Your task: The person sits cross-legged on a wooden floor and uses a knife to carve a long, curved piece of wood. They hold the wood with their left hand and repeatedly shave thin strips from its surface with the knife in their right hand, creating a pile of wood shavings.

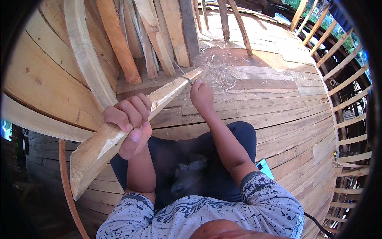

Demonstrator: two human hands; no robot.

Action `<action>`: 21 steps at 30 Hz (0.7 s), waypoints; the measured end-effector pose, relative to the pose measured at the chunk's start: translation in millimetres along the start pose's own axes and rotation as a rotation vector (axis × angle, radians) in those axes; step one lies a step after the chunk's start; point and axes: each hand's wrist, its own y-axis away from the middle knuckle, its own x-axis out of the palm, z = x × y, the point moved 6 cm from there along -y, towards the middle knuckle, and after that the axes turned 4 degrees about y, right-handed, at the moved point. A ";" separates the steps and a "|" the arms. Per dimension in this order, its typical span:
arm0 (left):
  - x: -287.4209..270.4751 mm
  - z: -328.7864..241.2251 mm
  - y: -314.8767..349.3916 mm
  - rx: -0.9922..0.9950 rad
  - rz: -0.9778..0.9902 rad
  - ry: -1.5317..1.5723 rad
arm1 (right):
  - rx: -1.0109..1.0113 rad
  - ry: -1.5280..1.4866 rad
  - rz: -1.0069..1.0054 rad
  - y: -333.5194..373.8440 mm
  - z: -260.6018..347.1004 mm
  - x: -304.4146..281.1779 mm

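Observation:
A long, pale piece of wood (92,153) slants from the lower left up to the far middle, with freshly cut white patches along its side. My left hand (130,121) is wrapped around its thicker near part, thumb toward me. Beside the narrow far end, my right hand (201,95) is closed in a fist on a knife. The knife's thin blade (182,71), seen almost edge-on, crosses the wood near its tip. Most of the handle is hidden inside my fist.
Wood shavings (223,79) litter the plank floor (278,119) past my right hand. Upright timbers (119,44) and a curved plank wall (55,79) stand close on the left. A light-blue phone (264,169) lies by my right elbow. Slatted railing (352,99) runs along the right.

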 end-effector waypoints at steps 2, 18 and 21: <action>-10.8 -6.3 0.2 0.025 -0.051 -0.034 | -0.101 0.009 0.073 29.1 51.6 -9.3; -25.0 -2.0 -5.3 0.049 -0.158 -0.070 | -0.116 0.008 0.074 14.4 44.4 -7.3; -31.5 -2.1 -3.5 0.029 -0.132 -0.044 | -0.126 -0.056 0.050 4.9 27.1 6.1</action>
